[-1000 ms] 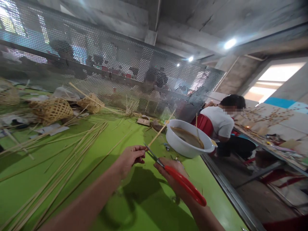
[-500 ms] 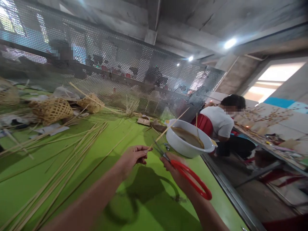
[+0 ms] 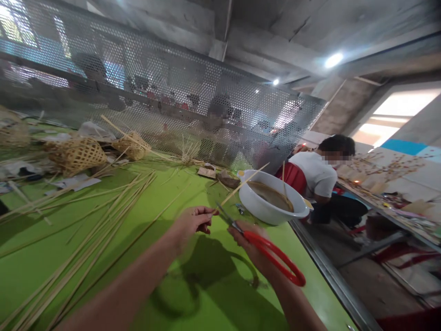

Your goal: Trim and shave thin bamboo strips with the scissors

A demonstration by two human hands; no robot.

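Observation:
My left hand (image 3: 197, 220) is closed in a pinch on the near end of a thin bamboo strip (image 3: 245, 182), which slants up to the right past the rim of a white basin. My right hand (image 3: 248, 239) grips a pair of scissors (image 3: 275, 255) with red handles. The scissor blades point up and left, close to the strip just beyond my left fingertips. Whether the blades touch the strip I cannot tell. Both hands are above the green table (image 3: 165, 262).
The white basin (image 3: 246, 202) of brownish water stands at the table's right edge, another strip in it. Long bamboo strips (image 3: 99, 239) lie on the left. Woven baskets (image 3: 81, 154) and scraps sit behind them. A perforated metal screen (image 3: 165, 96) borders the back; a person (image 3: 306, 170) bends at right.
The scissor blades look closer together and nearer the strip than before. The left hand keeps its pinch, and the view has shifted slightly.

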